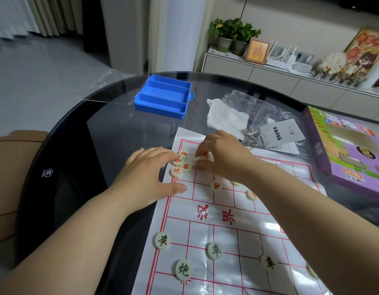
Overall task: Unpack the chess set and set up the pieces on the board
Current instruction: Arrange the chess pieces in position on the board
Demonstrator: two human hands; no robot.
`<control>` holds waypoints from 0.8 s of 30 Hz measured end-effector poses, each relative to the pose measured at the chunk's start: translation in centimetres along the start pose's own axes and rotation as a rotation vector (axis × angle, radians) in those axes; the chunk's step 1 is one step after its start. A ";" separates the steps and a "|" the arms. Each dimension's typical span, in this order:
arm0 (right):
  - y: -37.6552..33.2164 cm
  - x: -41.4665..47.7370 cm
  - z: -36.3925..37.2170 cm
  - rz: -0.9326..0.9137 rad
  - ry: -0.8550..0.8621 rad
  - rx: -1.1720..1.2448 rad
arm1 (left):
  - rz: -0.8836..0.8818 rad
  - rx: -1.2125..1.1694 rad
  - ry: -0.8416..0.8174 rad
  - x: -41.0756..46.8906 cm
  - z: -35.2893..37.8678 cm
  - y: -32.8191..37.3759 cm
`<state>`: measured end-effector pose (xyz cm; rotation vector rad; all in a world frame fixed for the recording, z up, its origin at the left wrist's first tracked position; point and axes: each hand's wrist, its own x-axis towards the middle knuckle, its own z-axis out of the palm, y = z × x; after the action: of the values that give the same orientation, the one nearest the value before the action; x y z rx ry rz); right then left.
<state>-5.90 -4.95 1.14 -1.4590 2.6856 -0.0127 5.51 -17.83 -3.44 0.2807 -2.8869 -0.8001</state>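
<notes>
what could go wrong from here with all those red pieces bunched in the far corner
The red pieces crowd together between both hands; the right hand, pinching one piece, may knock its neighbours askew. The board sheet is thin and wrinkled on the glass table, so if the left hand pressing its edge drags, the sheet may slide and shift everything. The black piece on the sheet's left edge sits near the left forearm and might be swept off.

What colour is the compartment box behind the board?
The box is bright blue, clearest in the head view.
</notes>
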 end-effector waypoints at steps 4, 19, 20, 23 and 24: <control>0.1 0.1 -0.3 0.019 -0.063 0.094 | 0.003 -0.002 0.007 0.0 0.0 -0.1; 0.6 0.4 -0.3 0.045 -0.037 0.140 | -0.020 0.006 -0.004 0.1 -0.1 0.1; 0.7 0.4 -0.3 0.049 -0.027 0.157 | -0.020 0.005 -0.003 0.1 -0.1 0.2; 1.0 0.4 -0.4 0.054 0.001 0.227 | -0.019 0.005 -0.003 0.1 -0.1 0.2; 1.1 0.4 -0.5 0.049 0.008 0.241 | -0.020 0.004 -0.003 0.1 -0.2 0.2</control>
<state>-7.12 -4.68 1.57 -1.3231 2.6150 -0.3268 5.44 -17.76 -3.21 0.3091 -2.8930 -0.7987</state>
